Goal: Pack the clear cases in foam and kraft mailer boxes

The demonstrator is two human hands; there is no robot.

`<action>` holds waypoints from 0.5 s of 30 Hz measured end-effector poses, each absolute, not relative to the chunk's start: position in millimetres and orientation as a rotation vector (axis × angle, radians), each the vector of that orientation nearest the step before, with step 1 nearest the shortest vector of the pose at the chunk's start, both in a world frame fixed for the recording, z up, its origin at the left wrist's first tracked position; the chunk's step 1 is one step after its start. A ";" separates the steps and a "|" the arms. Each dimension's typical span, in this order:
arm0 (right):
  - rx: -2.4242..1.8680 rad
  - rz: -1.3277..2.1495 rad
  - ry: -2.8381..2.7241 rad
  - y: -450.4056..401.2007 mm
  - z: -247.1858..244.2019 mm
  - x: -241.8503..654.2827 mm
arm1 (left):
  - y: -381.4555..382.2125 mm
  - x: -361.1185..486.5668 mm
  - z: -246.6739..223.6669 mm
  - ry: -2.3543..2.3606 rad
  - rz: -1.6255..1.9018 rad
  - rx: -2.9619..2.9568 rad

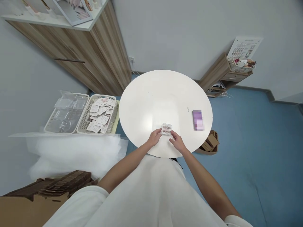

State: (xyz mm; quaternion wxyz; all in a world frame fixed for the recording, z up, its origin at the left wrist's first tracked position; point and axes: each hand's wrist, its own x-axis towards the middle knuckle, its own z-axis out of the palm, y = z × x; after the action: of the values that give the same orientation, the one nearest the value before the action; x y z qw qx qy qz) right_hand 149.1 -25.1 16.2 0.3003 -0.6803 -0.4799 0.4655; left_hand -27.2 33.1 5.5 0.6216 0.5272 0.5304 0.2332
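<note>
A small clear plastic case point(166, 129) with two rows of small pinkish pieces inside lies near the front edge of the round white table point(163, 91). My left hand point(155, 137) is at its left side, fingertips at the case's edge. At the right side, my right hand point(177, 141) has its fingers apart, with the index fingertip near the case's lower right corner. Whether the fingertips press on the case is too small to tell.
On the table's right lies a purple pixelated item point(198, 120). Left of the table stand a basket of white cards point(80, 125) and a basket of clear bags point(49, 123), with white sheets point(78, 151) below. A cardboard box point(214, 153) sits on the floor at right.
</note>
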 end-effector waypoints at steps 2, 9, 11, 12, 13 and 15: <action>-1.801 1.265 -1.292 -24.8 10.6 158.3 | 29.8 -18.6 4.3 1.241 0.529 1.219; -1.703 1.355 -1.411 -17.4 -6.7 166.1 | 19.4 -10.1 3.1 1.375 0.520 1.283; -1.718 1.277 -1.476 -19.4 -9.1 166.8 | 16.2 -9.2 4.0 1.422 0.515 1.335; -1.738 1.214 -1.520 -21.6 -9.5 167.3 | 14.4 -8.9 4.8 1.455 0.514 1.370; -1.752 1.151 -1.578 -24.6 -9.4 167.8 | 12.3 -9.0 5.8 1.490 0.514 1.412; -1.738 1.053 -1.759 -31.8 -8.3 168.2 | 6.9 -10.6 8.2 1.538 0.505 1.520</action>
State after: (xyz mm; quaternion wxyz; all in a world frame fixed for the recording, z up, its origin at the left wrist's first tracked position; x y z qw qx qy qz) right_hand 168.2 -31.8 -8.3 0.2252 -0.6300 -0.6377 0.3818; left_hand -10.6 6.9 8.2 0.4443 0.6131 0.6206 0.2037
